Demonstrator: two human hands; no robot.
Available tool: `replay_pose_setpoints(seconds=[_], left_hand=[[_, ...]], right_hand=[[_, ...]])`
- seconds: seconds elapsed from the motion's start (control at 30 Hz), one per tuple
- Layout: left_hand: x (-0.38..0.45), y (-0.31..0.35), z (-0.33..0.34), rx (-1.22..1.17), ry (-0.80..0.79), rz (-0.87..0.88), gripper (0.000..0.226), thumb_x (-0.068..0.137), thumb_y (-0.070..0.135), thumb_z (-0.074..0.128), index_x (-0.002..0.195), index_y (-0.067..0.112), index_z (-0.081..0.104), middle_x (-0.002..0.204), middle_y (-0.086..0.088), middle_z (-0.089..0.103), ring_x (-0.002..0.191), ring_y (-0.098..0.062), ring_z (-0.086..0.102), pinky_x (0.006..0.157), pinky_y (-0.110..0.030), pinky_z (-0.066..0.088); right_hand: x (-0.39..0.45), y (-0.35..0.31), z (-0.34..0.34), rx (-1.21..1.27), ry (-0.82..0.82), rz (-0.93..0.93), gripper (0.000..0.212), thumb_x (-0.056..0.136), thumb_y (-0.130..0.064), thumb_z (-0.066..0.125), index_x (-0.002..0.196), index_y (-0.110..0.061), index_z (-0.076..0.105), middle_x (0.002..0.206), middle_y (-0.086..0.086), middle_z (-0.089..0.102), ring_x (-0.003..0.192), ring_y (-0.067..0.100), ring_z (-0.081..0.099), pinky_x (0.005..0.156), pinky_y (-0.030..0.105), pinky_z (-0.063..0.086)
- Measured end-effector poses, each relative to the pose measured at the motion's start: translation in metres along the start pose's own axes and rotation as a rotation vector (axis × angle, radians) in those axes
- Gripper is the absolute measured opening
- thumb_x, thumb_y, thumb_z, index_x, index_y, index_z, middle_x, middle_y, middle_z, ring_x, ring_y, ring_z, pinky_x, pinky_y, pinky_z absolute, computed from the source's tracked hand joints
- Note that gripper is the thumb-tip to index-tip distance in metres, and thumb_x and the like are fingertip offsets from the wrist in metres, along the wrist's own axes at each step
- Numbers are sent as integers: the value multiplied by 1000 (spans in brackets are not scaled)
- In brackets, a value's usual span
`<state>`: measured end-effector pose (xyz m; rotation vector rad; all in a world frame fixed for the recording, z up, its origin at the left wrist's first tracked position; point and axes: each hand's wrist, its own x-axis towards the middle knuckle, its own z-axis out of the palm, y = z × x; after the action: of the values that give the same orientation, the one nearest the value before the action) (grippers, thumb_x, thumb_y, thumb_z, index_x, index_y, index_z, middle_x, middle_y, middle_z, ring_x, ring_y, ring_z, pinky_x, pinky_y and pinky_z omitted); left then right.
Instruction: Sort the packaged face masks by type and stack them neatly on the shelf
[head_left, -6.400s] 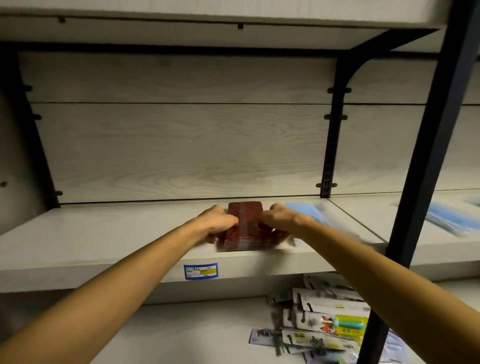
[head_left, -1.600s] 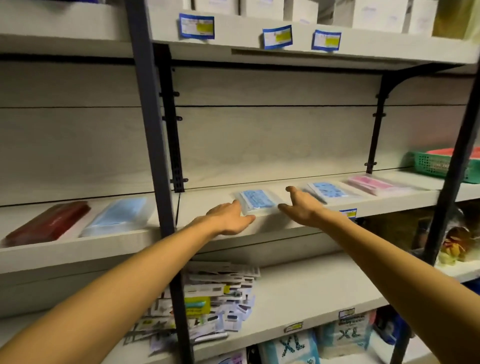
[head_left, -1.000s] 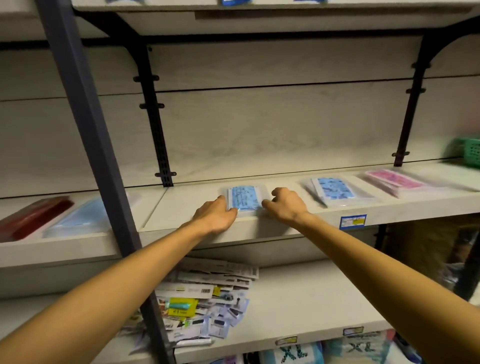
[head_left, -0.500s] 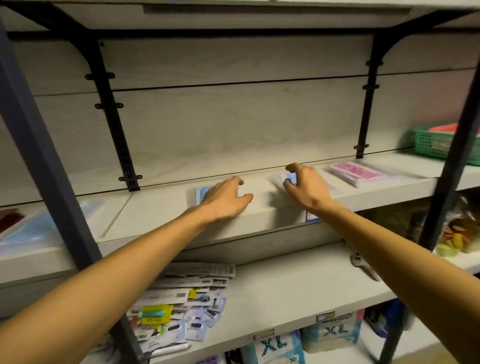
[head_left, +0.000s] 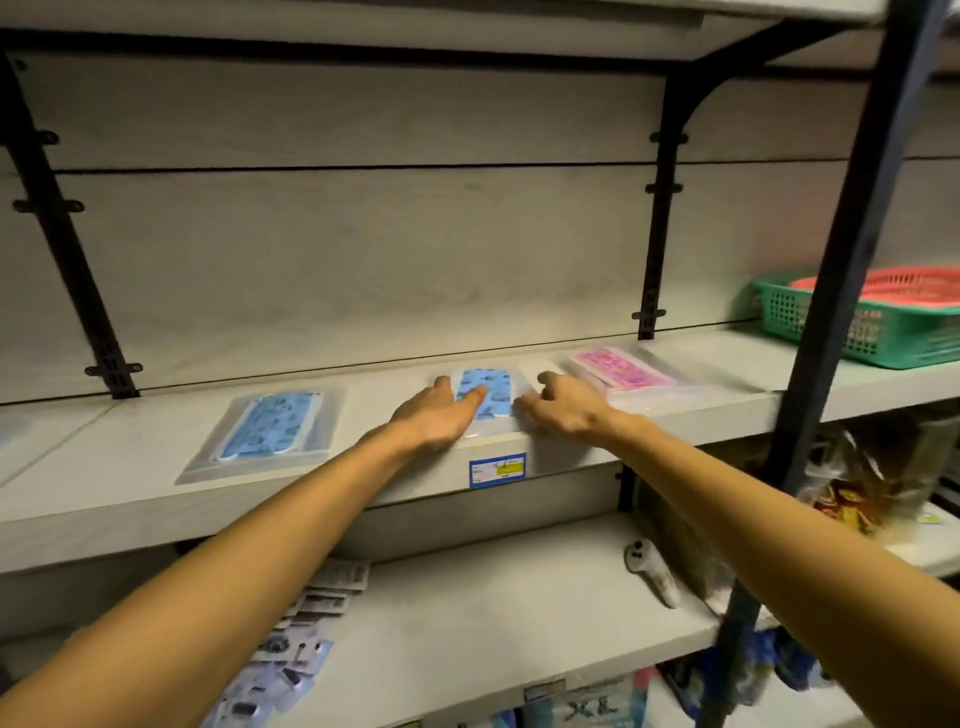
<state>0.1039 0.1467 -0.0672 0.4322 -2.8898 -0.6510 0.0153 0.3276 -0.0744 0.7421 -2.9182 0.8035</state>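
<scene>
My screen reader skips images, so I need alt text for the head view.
Both hands, left hand and right hand, rest on a blue patterned mask pack on a pale shelf. A matching blue pack lies to its left, a pink pack to its right.

Dim, warm light; edges bow with wide-angle distortion, right side blurred.

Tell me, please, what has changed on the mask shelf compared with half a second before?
The left hand left the left blue pack, now uncovered, and moved right. It rests with straight fingers on the middle blue pack. The right hand, which covered this pack before, is now at its right edge. The pink pack, the green basket and the shelf look unchanged.
</scene>
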Motion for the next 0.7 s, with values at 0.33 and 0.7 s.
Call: replay_pose_setpoints(seconds=[0.33,0.7], left_hand=[[7,21,6,-11,-30,-147,87,99,66,35,161,19,-5,167,-9,19,146,-33,35,115,-40,35],[23,97,11,150,74,76,88,97,65,42,158,6,17,165,-14,22,147,-33,33,114,-39,32]], right_hand=[[17,13,-7,82,-64,-106,55,101,-40,48,139,-1,47,141,21,54,125,34,53,102,40,44],[22,87,-88,10,391,-112,46,93,-30,53,133,-9,57,128,15,66,117,35,60,95,41,50]])
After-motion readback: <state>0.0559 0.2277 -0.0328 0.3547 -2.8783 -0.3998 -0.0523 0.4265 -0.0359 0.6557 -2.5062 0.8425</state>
